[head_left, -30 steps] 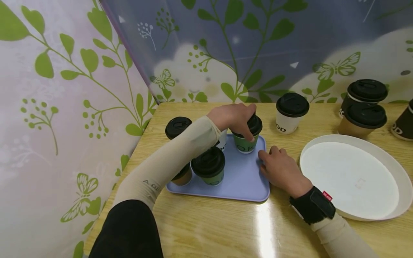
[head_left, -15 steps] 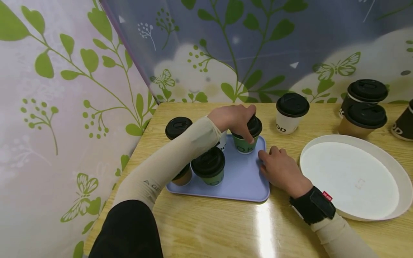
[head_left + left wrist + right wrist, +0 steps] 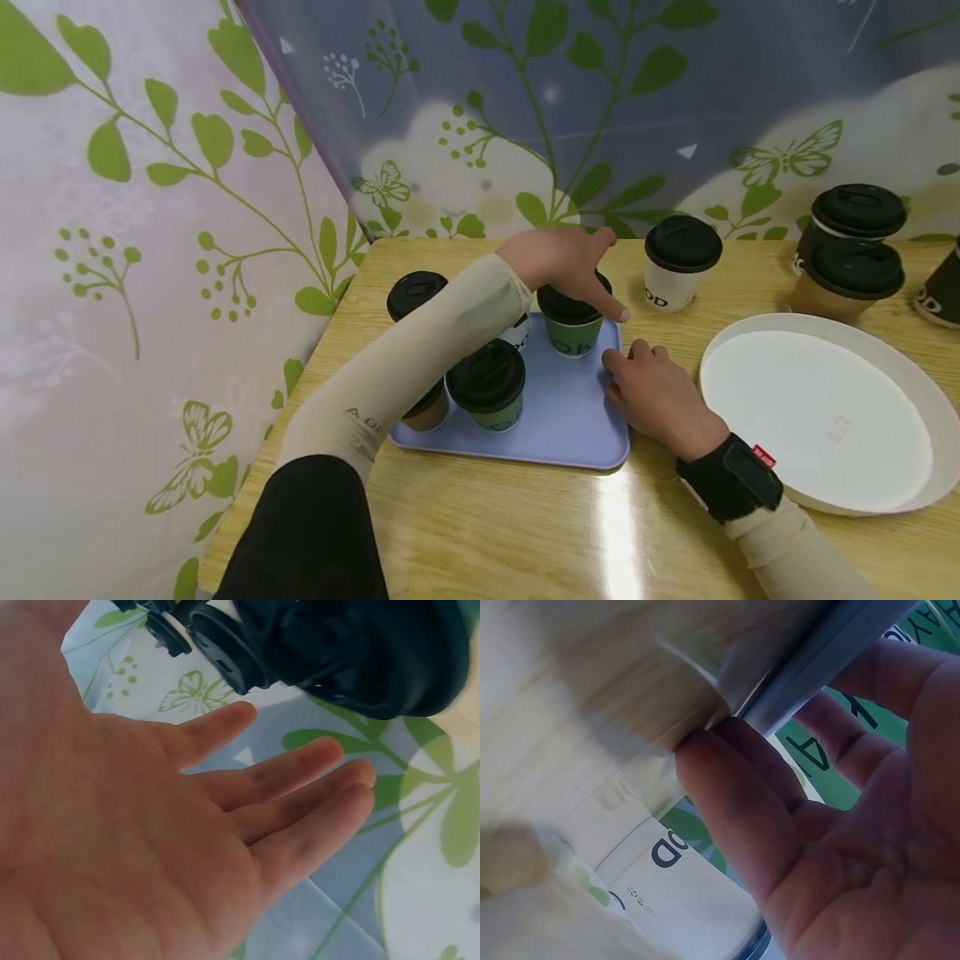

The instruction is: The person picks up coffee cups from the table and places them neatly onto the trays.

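My left hand, fingers spread and extended, hovers over the black-lidded green paper cup at the tray's back right corner. In the left wrist view its palm faces the camera with nothing held, near black lids. My right hand grips the right edge of the lilac tray; the tray rim runs between thumb and fingers in the right wrist view. Another green cup stands at the tray's front. A brown cup and a white cup are partly hidden by my left arm.
A black-lidded cup shows behind the left forearm. Right of the tray stand a white cup, a round white tray, a brown cup and dark cups. A patterned wall covering borders the wooden table.
My left hand has let go of the back green cup and lifted slightly, its fingers spreading and its thumb swinging right. The right hand stays at the tray edge.
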Tool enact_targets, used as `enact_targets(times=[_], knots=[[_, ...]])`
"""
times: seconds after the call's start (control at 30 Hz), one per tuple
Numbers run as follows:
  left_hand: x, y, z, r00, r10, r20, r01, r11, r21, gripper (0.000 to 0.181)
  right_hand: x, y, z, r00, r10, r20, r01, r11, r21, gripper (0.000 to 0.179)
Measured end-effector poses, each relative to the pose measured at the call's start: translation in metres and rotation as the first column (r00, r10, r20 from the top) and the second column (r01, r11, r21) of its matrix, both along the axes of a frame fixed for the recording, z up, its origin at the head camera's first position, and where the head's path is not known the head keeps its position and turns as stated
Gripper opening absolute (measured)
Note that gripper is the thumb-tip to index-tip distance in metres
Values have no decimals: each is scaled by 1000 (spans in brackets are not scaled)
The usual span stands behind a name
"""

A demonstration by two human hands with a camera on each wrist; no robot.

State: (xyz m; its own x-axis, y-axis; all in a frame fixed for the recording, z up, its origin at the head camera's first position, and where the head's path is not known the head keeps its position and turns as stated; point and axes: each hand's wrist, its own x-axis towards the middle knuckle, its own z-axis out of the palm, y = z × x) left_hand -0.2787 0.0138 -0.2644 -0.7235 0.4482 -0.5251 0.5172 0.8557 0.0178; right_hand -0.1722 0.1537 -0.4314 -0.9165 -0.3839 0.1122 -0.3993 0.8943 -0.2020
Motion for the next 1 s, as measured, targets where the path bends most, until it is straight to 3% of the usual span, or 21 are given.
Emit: enact_targets(times=[0.17, 0.43, 0.73, 1.0], knots=[[-6, 20, 5, 999, -24, -44, 24, 1000, -10, 114, -1, 1, -1, 1000, 8, -17, -8, 1000, -6, 21], [-11, 53, 4, 997, -32, -68, 29, 999, -45, 110, 1, 2, -2, 1000, -4, -21, 3, 1000, -28, 18], [-11, 81, -8, 995, -17, -102, 9, 998, -70, 108, 1, 3, -5, 991, 23, -128, -30, 998, -56, 12], [-14, 93, -17, 993, 31, -112, -31, 1000, 0, 107, 1, 3, -5, 996, 21, -92, -26, 999, -47, 12]])
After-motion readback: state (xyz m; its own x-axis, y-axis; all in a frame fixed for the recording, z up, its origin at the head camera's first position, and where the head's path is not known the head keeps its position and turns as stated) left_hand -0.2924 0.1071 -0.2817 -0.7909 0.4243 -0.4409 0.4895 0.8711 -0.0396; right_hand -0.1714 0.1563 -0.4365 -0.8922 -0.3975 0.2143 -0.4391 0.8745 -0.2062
